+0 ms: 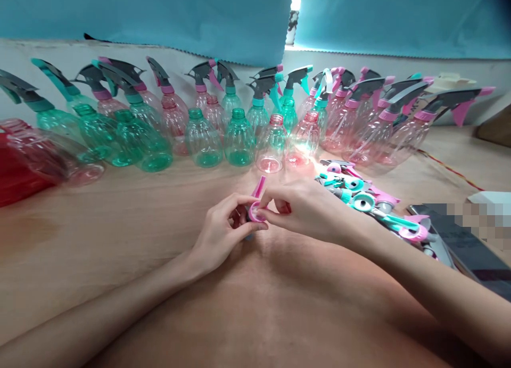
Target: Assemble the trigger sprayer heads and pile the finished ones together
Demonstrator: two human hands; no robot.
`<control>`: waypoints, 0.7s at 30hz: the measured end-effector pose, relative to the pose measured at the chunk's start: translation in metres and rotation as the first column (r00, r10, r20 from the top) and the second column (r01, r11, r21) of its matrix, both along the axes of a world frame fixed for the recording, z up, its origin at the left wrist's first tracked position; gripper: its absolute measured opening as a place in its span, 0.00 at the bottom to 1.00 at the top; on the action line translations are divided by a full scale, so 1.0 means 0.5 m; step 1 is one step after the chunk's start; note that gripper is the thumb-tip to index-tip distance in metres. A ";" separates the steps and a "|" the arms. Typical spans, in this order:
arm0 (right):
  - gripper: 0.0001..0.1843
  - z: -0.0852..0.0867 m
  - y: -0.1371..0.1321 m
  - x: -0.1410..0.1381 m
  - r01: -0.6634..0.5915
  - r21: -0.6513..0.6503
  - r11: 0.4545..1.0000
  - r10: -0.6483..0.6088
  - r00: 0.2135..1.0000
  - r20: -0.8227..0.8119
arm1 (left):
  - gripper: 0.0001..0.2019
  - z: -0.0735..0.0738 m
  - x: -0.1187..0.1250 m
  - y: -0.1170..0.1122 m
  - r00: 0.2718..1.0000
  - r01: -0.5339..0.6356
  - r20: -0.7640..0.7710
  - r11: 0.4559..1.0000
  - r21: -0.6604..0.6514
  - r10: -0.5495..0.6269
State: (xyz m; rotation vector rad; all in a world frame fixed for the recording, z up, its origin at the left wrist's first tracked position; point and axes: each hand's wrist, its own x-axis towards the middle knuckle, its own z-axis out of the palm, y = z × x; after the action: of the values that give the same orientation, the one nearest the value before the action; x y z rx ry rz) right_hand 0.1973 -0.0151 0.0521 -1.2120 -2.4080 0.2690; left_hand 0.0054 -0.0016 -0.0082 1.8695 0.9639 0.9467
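A: Looking down the middle of the table [120, 240], live. And where to find the spray head [256, 210]?

B: Right between both hands, low over the wood! Gripped by the left hand [221, 219], with fingers curled around the far side and thumb along the near edge.

A: And from the right hand [305, 205]?

B: Reaching across from the other side, with thumb and forefinger close together at the mouth of the pink collar [251, 213]. Can't tell about anything small pinched in there.

A: Now, the all-important line of it?

B: By the pink trigger [260, 186], angled away from the body and slightly right, toward an open bottle [269, 148] just beyond. With the collar gaping upward, toward the viewer. Hard to read the long axis of the grey part, mostly hidden by that left grip.

A: Nearer to which hand?

B: Within touch of both, but carried by the left. Over on the right, past the forearm: a pile of loose spray heads [361, 196], pink and teal, nearer the right hand.
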 end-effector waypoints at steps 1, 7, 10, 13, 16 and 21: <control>0.09 0.001 -0.001 -0.001 0.016 -0.033 0.999 -0.016 1.000 0.011 | 0.12 0.000 0.000 0.000 1.000 -0.012 -0.002 1.000 0.020 0.012; 0.08 0.023 -0.014 -0.006 0.076 -0.195 0.978 -0.054 0.992 0.115 | 0.12 0.002 0.000 -0.002 0.998 -0.032 -0.059 0.994 0.101 0.038; 0.09 0.052 -0.027 0.003 0.022 -0.187 0.982 0.008 0.987 0.162 | 0.12 0.009 0.002 -0.004 0.994 -0.034 -0.098 0.989 0.143 0.048; 0.10 0.086 -0.038 0.028 -0.008 -0.153 0.988 0.031 0.988 0.150 | 0.12 0.017 0.007 -0.009 0.988 -0.014 -0.147 0.978 0.207 0.046; 0.10 0.118 -0.045 0.063 0.048 -0.093 0.994 -0.037 0.992 0.120 | 0.12 0.023 0.020 -0.014 0.980 0.047 -0.200 0.952 0.303 0.016; 0.12 0.158 -0.059 0.120 0.125 -0.004 0.992 -0.124 0.988 0.094 | 0.13 0.028 0.080 -0.012 0.956 0.185 -0.285 0.886 0.425 -0.063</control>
State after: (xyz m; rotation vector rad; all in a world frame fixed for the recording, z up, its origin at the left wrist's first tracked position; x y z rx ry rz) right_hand 0.2575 -0.0443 0.1312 -1.4020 -2.3989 0.1897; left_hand 0.0457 -0.0077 0.0058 2.4703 0.8055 0.9098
